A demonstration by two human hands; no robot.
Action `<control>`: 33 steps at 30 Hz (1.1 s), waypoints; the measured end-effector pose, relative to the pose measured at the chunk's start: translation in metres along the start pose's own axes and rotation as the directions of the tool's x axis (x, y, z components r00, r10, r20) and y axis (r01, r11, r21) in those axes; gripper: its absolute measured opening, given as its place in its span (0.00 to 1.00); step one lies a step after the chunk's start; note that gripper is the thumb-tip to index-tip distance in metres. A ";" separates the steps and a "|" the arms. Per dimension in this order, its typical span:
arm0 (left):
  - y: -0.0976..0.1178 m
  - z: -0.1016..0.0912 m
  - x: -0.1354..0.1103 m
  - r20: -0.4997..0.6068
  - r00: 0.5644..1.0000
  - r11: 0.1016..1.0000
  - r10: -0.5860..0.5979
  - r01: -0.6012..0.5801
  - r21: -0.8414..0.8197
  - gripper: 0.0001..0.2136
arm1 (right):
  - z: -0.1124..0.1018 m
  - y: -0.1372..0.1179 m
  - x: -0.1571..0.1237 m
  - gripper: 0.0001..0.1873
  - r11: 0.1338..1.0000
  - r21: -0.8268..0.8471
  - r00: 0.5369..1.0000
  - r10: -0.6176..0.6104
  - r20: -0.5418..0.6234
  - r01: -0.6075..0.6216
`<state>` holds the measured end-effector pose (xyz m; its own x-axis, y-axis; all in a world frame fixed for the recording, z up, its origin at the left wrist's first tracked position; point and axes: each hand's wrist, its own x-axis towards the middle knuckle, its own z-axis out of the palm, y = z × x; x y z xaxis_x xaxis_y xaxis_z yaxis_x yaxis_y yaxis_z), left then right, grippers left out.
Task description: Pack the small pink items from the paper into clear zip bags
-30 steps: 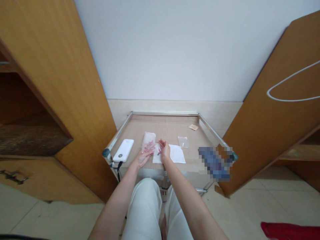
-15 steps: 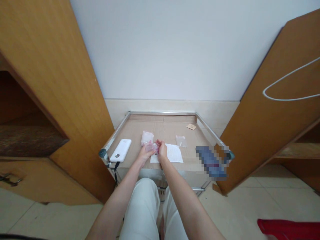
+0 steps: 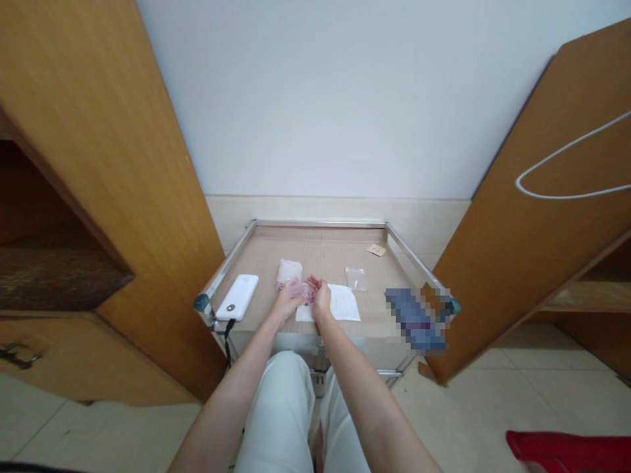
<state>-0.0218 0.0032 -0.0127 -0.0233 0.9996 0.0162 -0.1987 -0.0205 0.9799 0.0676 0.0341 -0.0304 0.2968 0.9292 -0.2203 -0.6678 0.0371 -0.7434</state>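
Observation:
A small clear plastic bag (image 3: 296,288) with a pinkish tint is gripped in my left hand (image 3: 282,305), over the middle of the cart top. Close beside it, my right hand (image 3: 321,298) has its fingers curled at the bag's right end. Something small and reddish shows by those fingertips, too small to name. Under the hands lies a white sheet (image 3: 345,303), partly covered by them. Just behind my left hand sits a stack of clear bags (image 3: 290,270). Another flat clear bag (image 3: 355,278) lies to the right.
The cart top (image 3: 325,244) has a metal rail (image 3: 320,224) around it. On its left is a white power bank (image 3: 238,297) with a black cable. A tan card (image 3: 376,249) lies at the back right, a pixelated item (image 3: 414,318) at the front right. Wooden cabinets flank the cart.
Hardly anything differs. The bag in my left hand has shifted slightly and looks a little more crumpled; both hands keep their places.

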 end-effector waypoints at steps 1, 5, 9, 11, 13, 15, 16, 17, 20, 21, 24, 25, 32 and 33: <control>0.000 0.000 0.000 0.003 1.000 1.000 0.000 0.000 -0.001 0.26 | 0.000 -0.001 0.000 0.18 1.000 0.007 1.000 -0.001 0.000 0.001; 0.002 0.001 -0.001 0.015 1.000 1.000 -0.006 0.006 -0.005 0.25 | 0.000 -0.001 -0.001 0.17 1.000 0.021 1.000 0.000 0.002 0.000; 0.002 0.001 0.001 0.037 0.999 1.000 0.006 -0.006 0.005 0.25 | 0.000 -0.001 0.000 0.17 1.000 0.027 1.000 -0.004 0.000 0.004; 0.001 0.001 0.002 0.067 0.998 1.000 0.003 -0.004 0.007 0.26 | 0.000 0.000 0.000 0.17 1.000 0.031 1.000 -0.006 0.003 0.006; -0.001 0.002 0.002 0.121 0.993 1.000 -0.002 0.001 0.004 0.28 | -0.001 0.000 0.001 0.17 0.999 0.035 1.000 -0.003 0.010 0.003; -0.004 0.001 0.002 0.182 0.983 1.000 0.015 -0.015 -0.004 0.30 | 0.000 0.000 0.001 0.17 0.999 0.038 1.000 0.005 0.014 -0.006; -0.005 0.001 0.002 0.211 0.977 1.000 0.027 -0.026 -0.009 0.31 | 0.000 0.000 0.001 0.17 0.999 0.041 1.000 0.010 0.010 -0.011; -0.007 0.001 0.002 0.237 0.971 0.999 0.036 -0.034 -0.013 0.32 | 0.000 0.000 0.002 0.17 0.999 0.043 1.000 0.015 0.004 -0.015; -0.012 0.000 0.003 0.282 0.959 1.000 0.021 -0.016 -0.018 0.35 | 0.001 0.000 0.002 0.17 0.999 0.047 1.000 0.014 -0.004 -0.014; -0.014 0.000 0.003 0.288 0.958 1.000 0.010 -0.005 -0.017 0.36 | 0.001 0.001 0.002 0.17 0.999 0.043 1.000 0.013 -0.002 -0.013; -0.015 0.003 0.004 0.270 0.963 1.000 0.012 -0.009 -0.013 0.36 | 0.000 0.001 0.002 0.16 1.000 0.019 1.000 0.016 0.003 -0.016; -0.015 0.005 0.004 0.257 0.966 1.000 0.021 -0.019 -0.009 0.35 | 0.000 0.001 0.002 0.16 1.000 0.012 1.000 0.016 0.003 -0.016; -0.006 0.020 0.003 0.143 0.990 0.999 0.018 -0.023 0.037 0.25 | 0.000 -0.002 -0.003 0.16 1.000 0.018 1.000 0.005 0.027 -0.005; -0.005 0.021 0.003 0.131 0.991 0.999 0.002 -0.006 0.035 0.24 | 0.000 -0.002 -0.003 0.16 1.000 0.015 1.000 -0.001 0.030 0.001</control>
<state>-0.0002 0.0065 -0.0138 0.1049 0.9935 0.0440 -0.1645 -0.0263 0.9860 0.0682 0.0307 -0.0280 0.2768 0.9398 -0.2004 -0.6777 0.0430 -0.7341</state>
